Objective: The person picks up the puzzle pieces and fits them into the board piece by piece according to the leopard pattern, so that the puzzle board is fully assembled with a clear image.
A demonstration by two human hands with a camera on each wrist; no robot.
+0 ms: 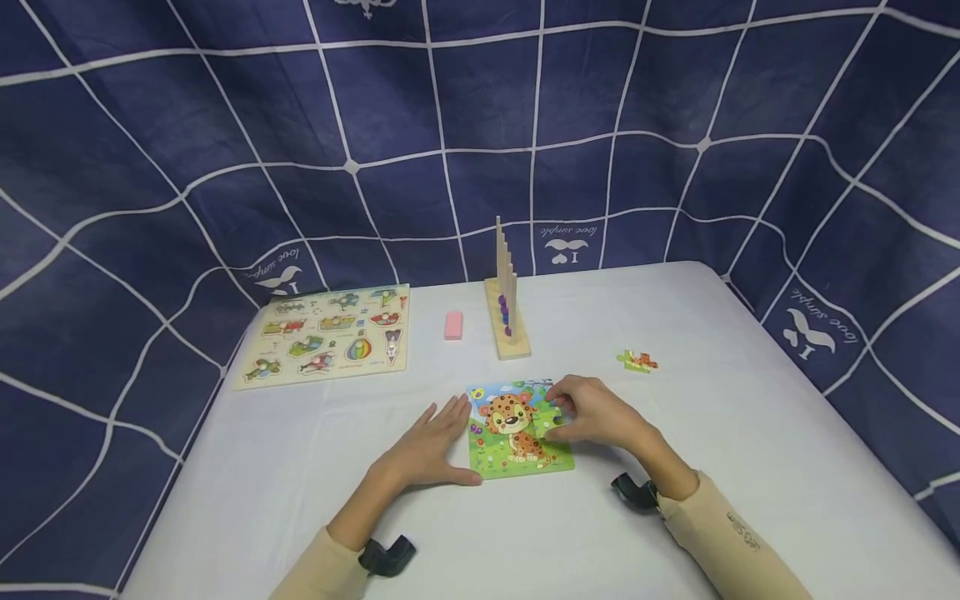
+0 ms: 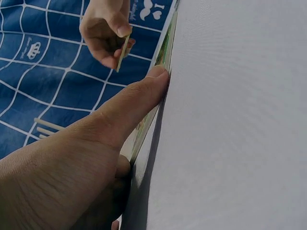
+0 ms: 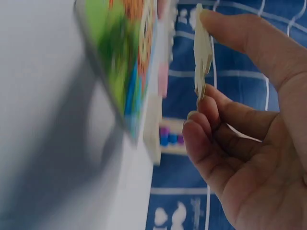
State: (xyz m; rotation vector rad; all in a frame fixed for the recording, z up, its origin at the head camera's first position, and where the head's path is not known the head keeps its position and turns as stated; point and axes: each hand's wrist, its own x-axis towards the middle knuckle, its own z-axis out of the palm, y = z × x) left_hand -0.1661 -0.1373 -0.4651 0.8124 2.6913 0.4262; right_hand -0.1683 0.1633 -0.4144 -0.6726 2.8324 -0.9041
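Note:
A jigsaw puzzle with a spotted leopard cub on green grass lies on the white table. My left hand rests along its left side, fingers straight, with the thumb at the near edge. Over the puzzle's right part, my right hand pinches a puzzle piece between thumb and fingertips. The wrist views show that piece edge-on, raised above the board. A second piece, green and orange, lies apart on the table, beyond the right hand.
At the back left lies a wooden peg board with vehicle pictures. A pink block sits near the middle, beside a wooden base with upright pegs and purple and blue beads. Blue gridded cloth hangs behind the table.

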